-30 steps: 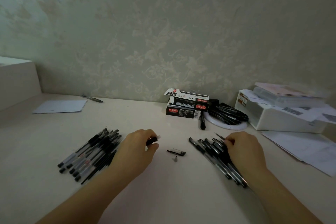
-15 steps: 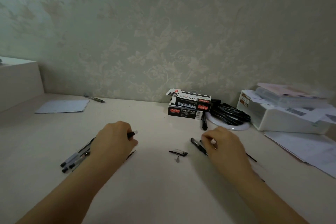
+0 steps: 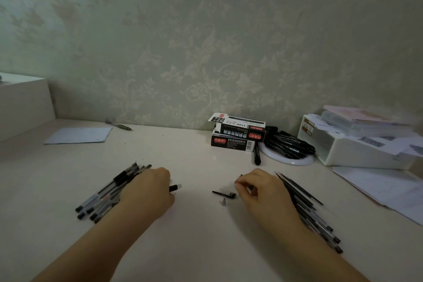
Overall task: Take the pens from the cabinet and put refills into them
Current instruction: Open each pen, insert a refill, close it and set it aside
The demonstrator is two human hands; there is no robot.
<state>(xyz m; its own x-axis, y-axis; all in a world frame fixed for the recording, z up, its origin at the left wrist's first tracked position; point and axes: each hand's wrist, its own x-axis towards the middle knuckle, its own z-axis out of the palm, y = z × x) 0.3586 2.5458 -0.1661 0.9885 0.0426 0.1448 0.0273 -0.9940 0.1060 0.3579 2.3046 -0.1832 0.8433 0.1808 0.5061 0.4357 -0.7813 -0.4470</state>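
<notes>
While both hands work at the desk's near centre, the stock stands as follows.

Left hand: fingers curled round a pen whose dark end pokes out toward 3 o'clock; the hand rests over the left pile.

Right hand: fingertips pinched narrowly on something thin and dark, seemingly a refill or barrel part; too small to tell which.

Left pile of pens: at 9 o'clock from centre, clear barrels with dark caps, lying fanned and touching one another; judged to be the assembled lot.

Right pile: at 3 o'clock, thin dark sticks and pens lying together beside the right wrist; judged to be the lot awaiting work.

Loose parts: a black cap and a small grey tip on the desk between the hands, apart from both piles.

Boxes: two stacked at 12 o'clock, the upper one open.

Markers on white plate: at 1 o'clock, beside the boxes.

Progress: pens are out on the desk; by my reading, refilling is midway, with one pen apart in hand and the right pile left.
</notes>
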